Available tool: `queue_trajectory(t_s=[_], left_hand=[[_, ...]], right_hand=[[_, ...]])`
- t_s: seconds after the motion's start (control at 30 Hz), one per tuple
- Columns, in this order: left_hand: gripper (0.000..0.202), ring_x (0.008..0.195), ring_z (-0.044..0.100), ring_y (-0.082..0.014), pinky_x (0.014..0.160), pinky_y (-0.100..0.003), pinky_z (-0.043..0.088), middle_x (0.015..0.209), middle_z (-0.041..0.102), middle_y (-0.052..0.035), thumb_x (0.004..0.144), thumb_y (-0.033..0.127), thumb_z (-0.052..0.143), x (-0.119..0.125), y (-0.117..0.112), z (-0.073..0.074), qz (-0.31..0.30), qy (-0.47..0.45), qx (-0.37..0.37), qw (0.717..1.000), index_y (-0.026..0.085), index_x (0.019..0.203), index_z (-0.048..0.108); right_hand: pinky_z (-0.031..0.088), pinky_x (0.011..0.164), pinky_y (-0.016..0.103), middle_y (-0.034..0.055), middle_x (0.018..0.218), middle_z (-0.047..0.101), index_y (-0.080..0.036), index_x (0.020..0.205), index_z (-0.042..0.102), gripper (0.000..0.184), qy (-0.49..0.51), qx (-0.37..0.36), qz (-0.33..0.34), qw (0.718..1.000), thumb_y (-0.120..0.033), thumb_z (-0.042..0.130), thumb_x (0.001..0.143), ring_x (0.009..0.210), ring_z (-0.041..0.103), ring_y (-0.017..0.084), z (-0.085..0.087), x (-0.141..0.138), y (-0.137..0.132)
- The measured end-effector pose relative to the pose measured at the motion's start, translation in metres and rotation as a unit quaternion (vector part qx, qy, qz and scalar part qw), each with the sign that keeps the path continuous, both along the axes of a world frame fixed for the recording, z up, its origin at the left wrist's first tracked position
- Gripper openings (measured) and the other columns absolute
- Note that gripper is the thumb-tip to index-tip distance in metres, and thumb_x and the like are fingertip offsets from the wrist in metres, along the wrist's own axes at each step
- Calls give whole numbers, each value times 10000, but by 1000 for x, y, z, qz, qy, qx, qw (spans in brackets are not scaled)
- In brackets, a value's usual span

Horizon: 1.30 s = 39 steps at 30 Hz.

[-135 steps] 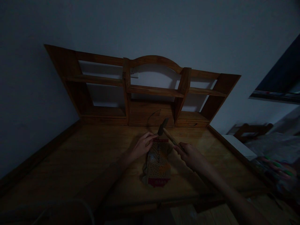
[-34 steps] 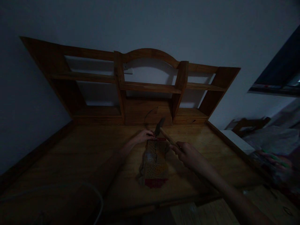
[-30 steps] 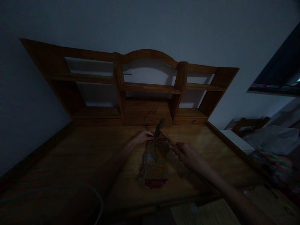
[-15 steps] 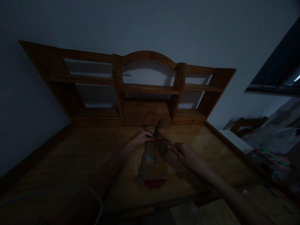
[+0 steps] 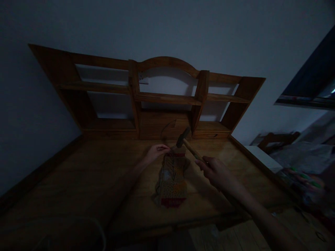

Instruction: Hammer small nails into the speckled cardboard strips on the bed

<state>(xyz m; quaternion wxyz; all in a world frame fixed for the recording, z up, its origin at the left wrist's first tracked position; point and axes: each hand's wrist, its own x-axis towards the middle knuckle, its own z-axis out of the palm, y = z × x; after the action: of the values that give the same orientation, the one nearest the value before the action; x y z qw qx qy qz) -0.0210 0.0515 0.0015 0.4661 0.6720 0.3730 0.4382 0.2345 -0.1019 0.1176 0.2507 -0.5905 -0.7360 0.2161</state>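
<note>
My right hand point(image 5: 213, 172) is wrapped around the wooden handle of a hammer point(image 5: 192, 150), its dark head raised above the far end of a flat piece on the desk. That piece looks like a cardboard packet point(image 5: 174, 186), with red bands at both ends, an orange patch, dark dots and a row of dark marks down its middle. At the packet's far left corner, my left hand point(image 5: 155, 153) has thumb and fingertips pinched together. What they hold is too small and dark to make out.
A wooden desk point(image 5: 110, 167) carries a shelf unit point(image 5: 167, 99) along the wall. A thin dark curved line point(image 5: 164, 128) shows before its middle panel. To the right are a white surface point(image 5: 263, 158), a chair back point(image 5: 277, 141) and piled plastic-wrapped things point(image 5: 306, 157).
The hammer head has lifted away from my left fingertips and shifted right, with my right hand moving right too. My left hand has drawn slightly left and stays pinched.
</note>
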Motion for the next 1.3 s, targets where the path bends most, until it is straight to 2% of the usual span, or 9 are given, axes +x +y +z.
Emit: queue_trajectory(t_s=[0.2, 0.37, 0.8, 1.03, 1.3], left_hand=[[278, 900, 634, -182, 849, -296, 482, 940, 695, -73, 731, 353, 672, 9, -18, 3, 1, -11, 18, 1000, 136, 904, 672], [260, 895, 631, -178, 847, -295, 481, 934, 687, -72, 728, 331, 677, 12, -19, 2, -18, 0, 28, 999, 139, 903, 670], [210, 861, 625, -169, 814, -287, 486, 907, 680, -62, 754, 314, 650, 14, -25, 5, -9, 34, 59, 998, 147, 881, 668], [245, 786, 618, -153, 749, -266, 492, 809, 658, -27, 680, 305, 723, 16, -23, 2, 24, 28, 58, 998, 154, 837, 611], [251, 798, 616, -148, 733, -245, 477, 821, 638, -24, 673, 284, 729, 20, -33, 9, 15, 16, 73, 997, 150, 837, 594]], right_hand=[[307, 428, 239, -3, 509, 518, -191, 681, 509, 385, 4, -3, -1, 1000, -479, 380, 901, 433, 497, 123, -2, 2, -3], [301, 426, 239, -9, 514, 512, -195, 684, 511, 393, 4, -1, -3, 1000, -492, 372, 902, 441, 496, 123, -3, 2, -5], [325, 469, 262, 22, 558, 567, -202, 687, 514, 352, -19, -4, 13, 1000, -459, 402, 901, 497, 538, 151, -4, -7, -4], [350, 499, 269, 37, 596, 595, -208, 694, 517, 326, -20, 1, 33, 999, -427, 406, 907, 538, 559, 160, -6, -10, -7], [329, 479, 265, 31, 581, 588, -203, 704, 529, 327, -33, 1, 30, 999, -430, 407, 905, 518, 552, 155, -8, -9, -7]])
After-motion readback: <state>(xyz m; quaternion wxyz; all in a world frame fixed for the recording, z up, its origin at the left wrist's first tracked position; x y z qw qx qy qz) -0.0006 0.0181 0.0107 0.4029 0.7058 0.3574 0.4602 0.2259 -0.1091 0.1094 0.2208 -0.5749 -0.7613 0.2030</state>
